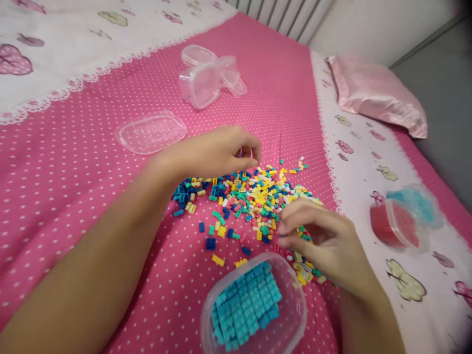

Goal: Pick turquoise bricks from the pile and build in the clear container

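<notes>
Small multicoloured building bricks (263, 191) lie in a loose pile on the pink dotted bedspread. Over the far edge of the pile, my left hand (236, 150) curls down with thumb and fingertips together; whatever they pinch is hidden. My right hand (317, 236) hovers at the pile's right side, its thumb and fingers slightly apart, and no brick shows between them. Close in front of me stands a clear plastic tub (295, 319). Inside it, blue and turquoise bricks (249, 305) are set in neat rows.
A clear lid (151, 132) lies left of the pile. Farther back are stacked clear tubs (204, 83). On the right sit a tub of red bricks (393, 223) and a container with turquoise pieces (420, 204). A pink pillow (376, 93) rests near the wall.
</notes>
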Demonstrator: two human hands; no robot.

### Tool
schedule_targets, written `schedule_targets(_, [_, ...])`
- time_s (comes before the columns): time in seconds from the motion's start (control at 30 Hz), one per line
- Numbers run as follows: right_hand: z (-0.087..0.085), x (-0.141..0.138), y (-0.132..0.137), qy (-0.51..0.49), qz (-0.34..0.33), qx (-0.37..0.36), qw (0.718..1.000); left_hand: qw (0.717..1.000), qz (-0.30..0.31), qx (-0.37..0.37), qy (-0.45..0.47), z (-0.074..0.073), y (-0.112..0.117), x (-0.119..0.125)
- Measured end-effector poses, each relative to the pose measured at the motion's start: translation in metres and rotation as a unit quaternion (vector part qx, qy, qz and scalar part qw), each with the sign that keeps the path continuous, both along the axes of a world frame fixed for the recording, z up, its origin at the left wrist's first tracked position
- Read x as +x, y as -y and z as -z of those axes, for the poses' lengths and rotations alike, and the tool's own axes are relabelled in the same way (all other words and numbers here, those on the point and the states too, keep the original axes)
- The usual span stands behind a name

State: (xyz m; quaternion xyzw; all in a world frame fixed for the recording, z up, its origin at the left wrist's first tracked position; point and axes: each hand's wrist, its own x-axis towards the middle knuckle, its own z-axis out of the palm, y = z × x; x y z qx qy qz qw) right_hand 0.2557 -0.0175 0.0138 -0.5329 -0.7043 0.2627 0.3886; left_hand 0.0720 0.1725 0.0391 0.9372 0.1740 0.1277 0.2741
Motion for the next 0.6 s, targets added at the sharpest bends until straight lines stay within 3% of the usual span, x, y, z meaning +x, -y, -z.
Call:
schedule_targets(0.1, [-0.002,-0.003,0.009,-0.01,-0.03,-0.022,0.999,0.999,0.032,0.006,-0.006,0.001,0.008,0.008])
schedule_targets(0.37, [-0.024,-0.008,0.039,0.108,-0.002,0.006,0.994,0.998,0.049,0.016,-0.032,0.006,0.018,0.022])
schedule_targets(0.5, [-0.024,-0.012,0.051,0.244,-0.018,0.01,0.97,0.999,0.042,0.026,-0.024,0.006,0.019,0.022])
schedule_targets(0.6, [-0.022,-0.018,0.059,0.333,-0.012,0.057,0.941,0.999,0.04,0.024,-0.022,0.008,0.018,0.023])
